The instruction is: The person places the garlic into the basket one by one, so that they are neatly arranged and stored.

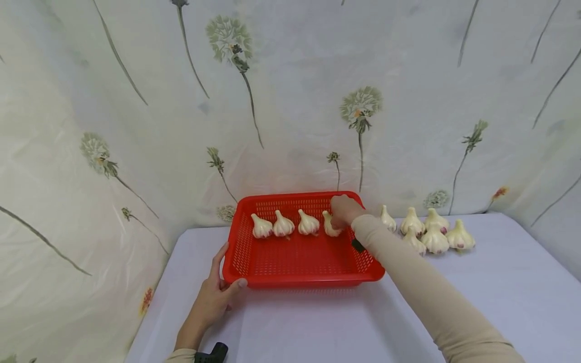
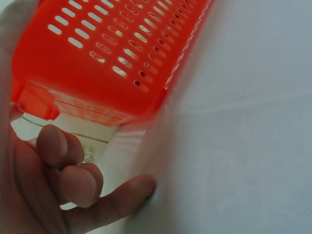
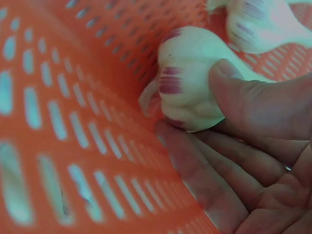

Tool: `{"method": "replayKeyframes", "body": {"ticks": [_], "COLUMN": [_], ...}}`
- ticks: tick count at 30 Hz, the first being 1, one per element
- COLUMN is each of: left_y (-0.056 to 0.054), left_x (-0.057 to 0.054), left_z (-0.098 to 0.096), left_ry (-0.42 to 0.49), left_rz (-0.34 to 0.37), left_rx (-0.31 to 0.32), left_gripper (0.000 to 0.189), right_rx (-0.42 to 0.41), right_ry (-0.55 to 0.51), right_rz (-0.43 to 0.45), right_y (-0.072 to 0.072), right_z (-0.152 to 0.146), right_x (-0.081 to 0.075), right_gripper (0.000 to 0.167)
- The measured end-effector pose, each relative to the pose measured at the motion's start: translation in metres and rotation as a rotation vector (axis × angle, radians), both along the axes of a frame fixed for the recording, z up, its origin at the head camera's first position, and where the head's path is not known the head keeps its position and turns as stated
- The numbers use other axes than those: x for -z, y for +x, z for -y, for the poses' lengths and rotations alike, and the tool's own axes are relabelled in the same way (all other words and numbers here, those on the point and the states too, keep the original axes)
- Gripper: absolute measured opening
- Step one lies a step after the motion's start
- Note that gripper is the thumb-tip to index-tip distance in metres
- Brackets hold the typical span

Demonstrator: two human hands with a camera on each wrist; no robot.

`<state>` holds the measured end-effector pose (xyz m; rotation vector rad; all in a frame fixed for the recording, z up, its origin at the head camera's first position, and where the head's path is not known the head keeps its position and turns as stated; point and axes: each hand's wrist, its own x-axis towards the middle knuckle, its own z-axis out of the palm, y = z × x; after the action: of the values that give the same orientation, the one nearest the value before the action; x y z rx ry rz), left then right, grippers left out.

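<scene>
As right fingers (image 3: 200,170) pinch, garlic bulb (image 3: 190,83) lies between them.

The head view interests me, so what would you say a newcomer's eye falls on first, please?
Probably the bright red basket on the pale table, with garlic bulbs lined up inside. Next come the right hand inside its right end and the other bulbs on the table to the right.
</scene>
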<state>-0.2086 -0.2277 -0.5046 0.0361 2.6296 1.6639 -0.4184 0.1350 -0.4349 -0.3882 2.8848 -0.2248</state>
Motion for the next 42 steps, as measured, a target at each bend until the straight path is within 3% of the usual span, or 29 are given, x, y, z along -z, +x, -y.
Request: {"method": "replayKeyframes", "body": {"ticks": [3, 7, 42], "left_y": [0.0, -0.001, 0.002], "left_x": [0.0, 0.004, -0.002], "left_z": [0.001, 0.001, 0.001], "left_ry": [-0.02, -0.045, -0.131], "left_rz": [-0.002, 0.004, -0.015], "left_rx": [-0.009, -0.023, -0.046], "left_gripper": [0.093, 0.092, 0.087], "right_rx": [-0.018, -0.026, -0.021], "right_ry": [0.01, 0.002, 0.036], "right_rz": [-0.016, -0.023, -0.099], "right_y": [0.018, 0.028, 0.042], "right_z": [0.006, 0.007, 0.012], "right_x": [-0.014, -0.016, -0.014], "right_gripper": [0.013, 0.01, 0.017]}}
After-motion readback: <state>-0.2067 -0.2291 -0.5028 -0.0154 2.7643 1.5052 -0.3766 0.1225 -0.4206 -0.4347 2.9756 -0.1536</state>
